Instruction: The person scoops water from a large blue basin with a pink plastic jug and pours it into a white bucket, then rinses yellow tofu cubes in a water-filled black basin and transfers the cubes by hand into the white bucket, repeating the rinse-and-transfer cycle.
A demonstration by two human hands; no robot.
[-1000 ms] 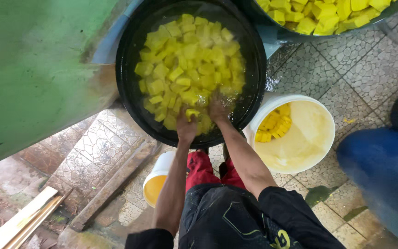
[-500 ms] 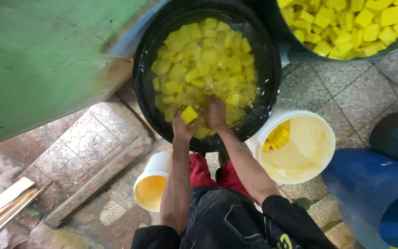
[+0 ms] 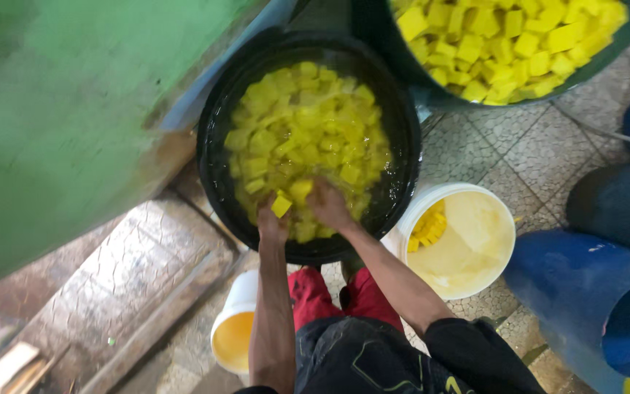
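Reaching forward over the near rim of the black tub (image 3: 209, 157), both hands work among yellow cubes floating in water. The left hand (image 3: 273, 222) pinches one yellow cube (image 3: 281, 205) between its fingertips, lifted just clear of the water at the tub's near edge; the cube sits directly ahead of that hand and just left of the right hand (image 3: 327, 204), which is cupped and pressed down into the floating pile of cubes (image 3: 304, 138), fingers together as far as can be told. The held cube has no clear long axis; it is tilted on a corner. A white bucket (image 3: 475, 288) with a few cubes stands to the right, nearer the right arm, and a smaller white bucket (image 3: 238, 321) of yellow liquid lies below the left forearm. Compared with half a second ago, the cube is in much the same grip, while the view has shifted closer and rightwards.
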